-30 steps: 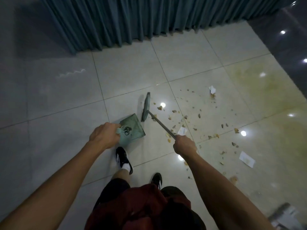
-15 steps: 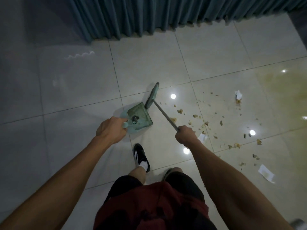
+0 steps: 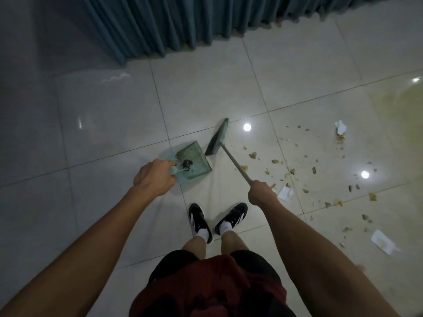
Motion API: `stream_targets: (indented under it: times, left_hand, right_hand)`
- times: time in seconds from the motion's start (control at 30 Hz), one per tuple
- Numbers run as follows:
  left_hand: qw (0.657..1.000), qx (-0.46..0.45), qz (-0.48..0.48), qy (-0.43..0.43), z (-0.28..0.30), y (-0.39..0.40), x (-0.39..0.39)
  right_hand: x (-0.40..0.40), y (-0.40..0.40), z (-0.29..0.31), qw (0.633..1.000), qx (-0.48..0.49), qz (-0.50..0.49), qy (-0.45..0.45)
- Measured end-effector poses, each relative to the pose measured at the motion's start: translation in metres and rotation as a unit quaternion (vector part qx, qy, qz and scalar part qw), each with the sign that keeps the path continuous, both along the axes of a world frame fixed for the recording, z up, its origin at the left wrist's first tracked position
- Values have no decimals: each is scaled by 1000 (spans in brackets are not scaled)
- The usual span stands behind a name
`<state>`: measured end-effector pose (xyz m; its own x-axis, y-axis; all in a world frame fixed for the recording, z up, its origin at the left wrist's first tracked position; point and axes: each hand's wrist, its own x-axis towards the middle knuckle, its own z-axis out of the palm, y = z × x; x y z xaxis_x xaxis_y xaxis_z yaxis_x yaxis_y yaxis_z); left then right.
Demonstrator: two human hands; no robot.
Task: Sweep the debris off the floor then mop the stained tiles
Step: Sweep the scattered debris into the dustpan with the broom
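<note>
My left hand (image 3: pixel 153 177) grips the pale handle of a green dustpan (image 3: pixel 193 163) that rests on the floor tiles ahead of my feet. My right hand (image 3: pixel 261 195) holds the thin handle of a broom. The broom head (image 3: pixel 217 137) stands on the floor just right of the dustpan's open edge. Brown crumbs of debris (image 3: pixel 274 161) lie scattered on the tiles to the right of the broom, with torn white paper scraps (image 3: pixel 286 193) among them. A yellowish stain (image 3: pixel 398 110) spreads over the tiles at the far right.
A teal curtain (image 3: pixel 174 26) hangs down to the floor along the back. My two feet in black shoes (image 3: pixel 199 219) stand just behind the dustpan. More paper scraps (image 3: pixel 382 244) lie at the right, near my right arm. Ceiling lights reflect on the glossy tiles.
The view has swung left, so the debris now sits further right. Dustpan and broom have shifted left of the debris, and my feet have come together.
</note>
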<state>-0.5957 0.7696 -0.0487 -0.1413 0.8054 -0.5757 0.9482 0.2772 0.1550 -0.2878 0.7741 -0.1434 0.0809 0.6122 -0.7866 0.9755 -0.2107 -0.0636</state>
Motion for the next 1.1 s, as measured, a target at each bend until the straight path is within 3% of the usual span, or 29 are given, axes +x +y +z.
stream_targets:
  times: [0.43, 0.73, 1.1]
  left_hand:
    - [993, -4, -120, -1, -4, 77, 138]
    - [979, 6, -203, 6, 1, 112, 205]
    - [959, 25, -281, -17, 10, 165, 216]
  right_hand:
    - [159, -68, 18, 991, -26, -120, -57]
    - [202, -86, 40, 979, -2, -184, -83]
    - [192, -58, 60, 954, 24, -292, -66]
